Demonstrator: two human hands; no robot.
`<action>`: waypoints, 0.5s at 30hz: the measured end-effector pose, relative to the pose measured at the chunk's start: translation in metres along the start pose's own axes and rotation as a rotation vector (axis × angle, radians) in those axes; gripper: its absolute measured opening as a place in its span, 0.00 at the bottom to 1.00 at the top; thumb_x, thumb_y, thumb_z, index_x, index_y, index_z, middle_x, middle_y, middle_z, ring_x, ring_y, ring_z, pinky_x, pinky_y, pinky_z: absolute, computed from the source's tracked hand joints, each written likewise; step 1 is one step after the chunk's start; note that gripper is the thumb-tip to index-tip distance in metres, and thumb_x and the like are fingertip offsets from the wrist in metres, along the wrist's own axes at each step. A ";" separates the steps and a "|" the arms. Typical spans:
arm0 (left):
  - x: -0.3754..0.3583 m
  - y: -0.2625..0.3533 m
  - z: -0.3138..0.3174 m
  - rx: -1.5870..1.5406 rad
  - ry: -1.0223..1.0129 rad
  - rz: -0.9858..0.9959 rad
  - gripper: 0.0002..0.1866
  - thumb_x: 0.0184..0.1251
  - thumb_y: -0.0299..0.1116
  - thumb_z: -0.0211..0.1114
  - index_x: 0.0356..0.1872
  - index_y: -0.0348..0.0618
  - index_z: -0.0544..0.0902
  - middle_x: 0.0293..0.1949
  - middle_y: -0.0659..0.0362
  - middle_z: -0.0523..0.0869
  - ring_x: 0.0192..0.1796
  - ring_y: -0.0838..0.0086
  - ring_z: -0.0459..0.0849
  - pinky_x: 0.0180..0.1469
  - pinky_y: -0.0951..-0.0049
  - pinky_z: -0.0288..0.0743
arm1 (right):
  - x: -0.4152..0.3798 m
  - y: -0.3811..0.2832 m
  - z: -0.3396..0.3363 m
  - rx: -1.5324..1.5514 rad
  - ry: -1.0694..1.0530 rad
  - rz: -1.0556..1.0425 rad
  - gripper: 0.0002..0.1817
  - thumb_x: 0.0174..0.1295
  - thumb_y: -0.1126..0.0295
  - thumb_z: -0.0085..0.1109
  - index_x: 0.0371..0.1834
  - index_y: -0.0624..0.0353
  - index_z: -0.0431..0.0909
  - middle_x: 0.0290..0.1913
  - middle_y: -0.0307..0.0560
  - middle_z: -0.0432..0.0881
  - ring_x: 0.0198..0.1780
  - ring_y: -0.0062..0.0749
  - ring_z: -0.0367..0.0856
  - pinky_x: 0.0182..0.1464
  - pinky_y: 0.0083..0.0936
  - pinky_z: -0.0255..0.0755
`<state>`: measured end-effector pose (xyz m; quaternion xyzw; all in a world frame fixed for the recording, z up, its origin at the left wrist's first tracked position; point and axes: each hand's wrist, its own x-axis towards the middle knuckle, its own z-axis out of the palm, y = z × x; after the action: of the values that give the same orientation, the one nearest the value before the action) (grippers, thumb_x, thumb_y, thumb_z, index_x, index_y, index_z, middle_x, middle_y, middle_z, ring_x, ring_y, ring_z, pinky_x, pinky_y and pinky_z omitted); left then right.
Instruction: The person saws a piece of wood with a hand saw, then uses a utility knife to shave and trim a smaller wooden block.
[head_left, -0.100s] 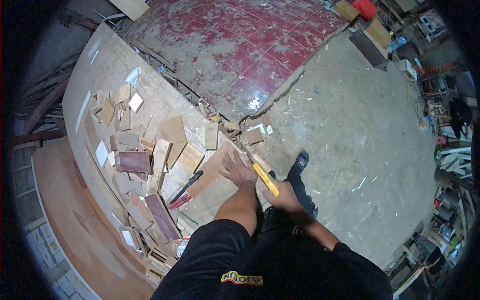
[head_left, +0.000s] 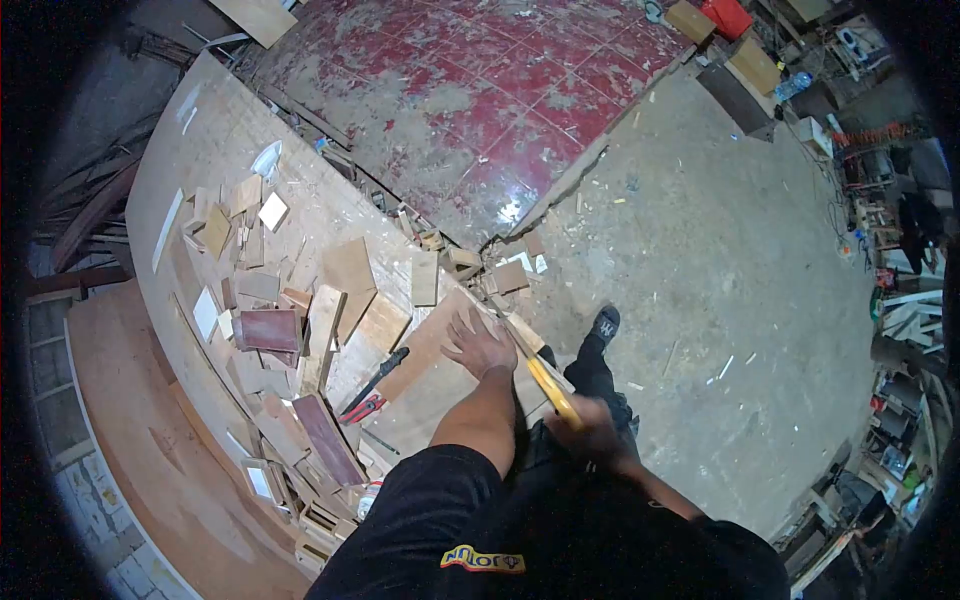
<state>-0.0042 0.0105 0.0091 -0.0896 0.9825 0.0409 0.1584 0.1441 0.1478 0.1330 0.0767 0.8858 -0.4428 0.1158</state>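
My left hand (head_left: 482, 346) lies flat with spread fingers on a brown board (head_left: 428, 350) at the workbench's edge. Just right of it, my right hand (head_left: 585, 428), blurred by motion, is wrapped round the yellow handle of a saw (head_left: 550, 388). The saw's thin blade points up and left past my left fingertips, along the board's edge. A black-handled tool (head_left: 375, 380) and red-handled pliers (head_left: 362, 408) lie on the bench left of the board. A small wood block (head_left: 424, 278) sits above it.
Many wood offcuts, among them a dark red piece (head_left: 328, 440), cover the workbench (head_left: 330, 200) to the left. Red tiles (head_left: 490, 100) lie beyond it. Concrete floor (head_left: 720, 280) is on the right, with clutter along the far right edge.
My right hand has moved down and right, drawing the yellow-handled saw back with it. My left hand has stayed on the board.
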 end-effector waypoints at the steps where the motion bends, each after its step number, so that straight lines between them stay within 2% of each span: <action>1: 0.003 -0.002 -0.001 -0.002 0.013 -0.003 0.33 0.71 0.52 0.50 0.75 0.53 0.62 0.76 0.50 0.56 0.78 0.52 0.50 0.73 0.31 0.35 | -0.014 -0.011 -0.012 0.013 -0.066 0.135 0.18 0.61 0.54 0.67 0.35 0.59 0.83 0.29 0.49 0.86 0.29 0.40 0.87 0.35 0.34 0.80; 2: -0.001 -0.003 -0.001 -0.009 0.013 -0.007 0.33 0.70 0.51 0.50 0.75 0.53 0.62 0.76 0.50 0.57 0.78 0.52 0.50 0.73 0.31 0.35 | -0.029 -0.022 -0.022 0.014 -0.074 0.145 0.18 0.61 0.54 0.67 0.35 0.59 0.83 0.29 0.49 0.86 0.29 0.40 0.87 0.35 0.34 0.80; 4: 0.003 -0.005 0.004 -0.026 0.037 -0.004 0.34 0.70 0.51 0.51 0.75 0.52 0.62 0.76 0.50 0.57 0.78 0.53 0.50 0.73 0.31 0.35 | -0.040 -0.029 -0.037 0.269 -0.022 0.362 0.09 0.62 0.66 0.61 0.30 0.59 0.76 0.24 0.52 0.79 0.27 0.49 0.81 0.28 0.39 0.74; 6: 0.001 -0.007 0.004 -0.038 0.060 0.001 0.34 0.70 0.52 0.51 0.75 0.52 0.61 0.76 0.50 0.57 0.78 0.53 0.50 0.73 0.31 0.35 | -0.028 0.016 0.003 0.146 0.015 0.032 0.10 0.61 0.65 0.60 0.30 0.60 0.78 0.22 0.54 0.77 0.25 0.50 0.81 0.29 0.40 0.73; 10: 0.000 -0.006 -0.003 -0.044 0.012 -0.012 0.34 0.70 0.53 0.51 0.75 0.54 0.61 0.76 0.50 0.56 0.78 0.53 0.50 0.74 0.33 0.33 | 0.052 -0.030 0.013 0.186 0.049 0.153 0.13 0.60 0.65 0.61 0.25 0.63 0.76 0.19 0.57 0.74 0.24 0.53 0.79 0.29 0.43 0.71; 14: -0.001 -0.006 0.000 -0.043 0.030 -0.015 0.35 0.70 0.53 0.51 0.76 0.55 0.61 0.76 0.51 0.56 0.78 0.54 0.50 0.74 0.32 0.34 | 0.036 -0.020 0.001 0.259 0.054 0.183 0.12 0.61 0.64 0.61 0.28 0.62 0.78 0.21 0.58 0.76 0.26 0.55 0.80 0.29 0.43 0.72; 15: 0.002 -0.002 -0.002 -0.046 0.034 -0.011 0.35 0.70 0.53 0.51 0.76 0.55 0.61 0.76 0.51 0.56 0.78 0.54 0.50 0.74 0.32 0.34 | 0.017 -0.014 -0.002 0.168 0.071 0.025 0.11 0.62 0.63 0.61 0.31 0.61 0.78 0.22 0.57 0.77 0.26 0.53 0.81 0.29 0.42 0.73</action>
<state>-0.0057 0.0077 0.0102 -0.0995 0.9833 0.0612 0.1396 0.1245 0.1420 0.1406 0.1129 0.8481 -0.5110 0.0830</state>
